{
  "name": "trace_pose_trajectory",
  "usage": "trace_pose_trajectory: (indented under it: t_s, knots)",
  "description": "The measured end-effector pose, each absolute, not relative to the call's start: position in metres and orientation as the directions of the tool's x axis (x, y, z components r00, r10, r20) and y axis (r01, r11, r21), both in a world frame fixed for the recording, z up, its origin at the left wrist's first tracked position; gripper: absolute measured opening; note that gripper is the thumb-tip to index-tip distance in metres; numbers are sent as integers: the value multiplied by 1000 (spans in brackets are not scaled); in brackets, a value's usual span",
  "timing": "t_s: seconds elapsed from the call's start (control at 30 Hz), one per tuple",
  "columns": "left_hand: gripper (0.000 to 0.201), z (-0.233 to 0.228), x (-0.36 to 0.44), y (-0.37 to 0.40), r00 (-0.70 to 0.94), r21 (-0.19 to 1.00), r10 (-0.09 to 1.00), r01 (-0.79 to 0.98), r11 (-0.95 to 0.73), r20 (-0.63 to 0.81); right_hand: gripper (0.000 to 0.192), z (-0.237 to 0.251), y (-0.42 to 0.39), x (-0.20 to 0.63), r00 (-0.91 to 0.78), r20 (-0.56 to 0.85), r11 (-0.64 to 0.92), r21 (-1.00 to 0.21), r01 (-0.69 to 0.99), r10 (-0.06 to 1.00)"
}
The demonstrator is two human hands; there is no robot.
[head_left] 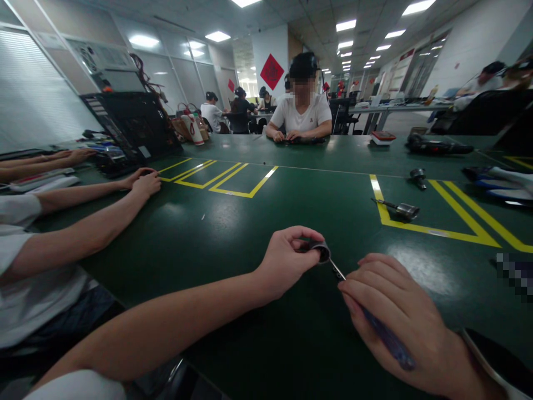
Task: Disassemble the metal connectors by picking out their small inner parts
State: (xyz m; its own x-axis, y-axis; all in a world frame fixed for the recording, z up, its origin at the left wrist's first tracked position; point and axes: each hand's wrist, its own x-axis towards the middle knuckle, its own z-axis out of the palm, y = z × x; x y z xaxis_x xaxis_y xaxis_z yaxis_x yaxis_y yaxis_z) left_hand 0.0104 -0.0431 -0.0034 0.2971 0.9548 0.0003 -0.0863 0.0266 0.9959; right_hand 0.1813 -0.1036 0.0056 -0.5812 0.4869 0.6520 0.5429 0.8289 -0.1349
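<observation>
Between the thumb and fingers of my left hand [287, 258] is a small dark ring-shaped part [321, 251], its open end turned toward the right. My right hand [391, 311] is closed round a screwdriver [389, 339] with a translucent purplish handle. The thin metal shaft points up and left, and its tip meets the ring's opening; how deep it goes I cannot tell. A small black piece [338, 274] shows just under the shaft, partly hidden by my fingers. Both hands are above the green table [233, 233].
Right of centre lie a metal part with a thin shaft [406, 211] and a smaller metal part [418, 178]. A dark power tool [437, 145] and a red-and-white box [382, 138] are farther back. Yellow tape [441, 232] marks the table. A co-worker's hands [145, 182] rest at left; another person sits opposite.
</observation>
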Motion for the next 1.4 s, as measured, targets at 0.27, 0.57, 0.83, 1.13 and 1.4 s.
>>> trace_pose_trajectory:
  t_s: [0.27, 0.57, 0.83, 1.13, 1.4]
  knots:
    - [22, -5, 11, -43, 294, 995, 956, -100, 30, 1, 24, 3, -104, 181, -599, 634, 822, -106, 559, 490]
    - [21, -4, 11, -43, 271, 993, 963, -107, 43, -13, 15, 1, -107, 177, -614, 671, 828, 2, 561, 414]
    - [18, -2, 12, -44, 259, 988, 965, -137, 71, -33, 13, 2, -107, 175, -583, 659, 821, -92, 563, 474]
    - [18, -1, 11, -44, 258, 978, 966, -190, 85, -34, 13, 0, -107, 176, -591, 661, 825, -76, 559, 462]
    - [19, -2, 12, -43, 262, 978, 964, -186, 96, -45, 13, 2, -107, 176, -598, 670, 826, -40, 562, 439]
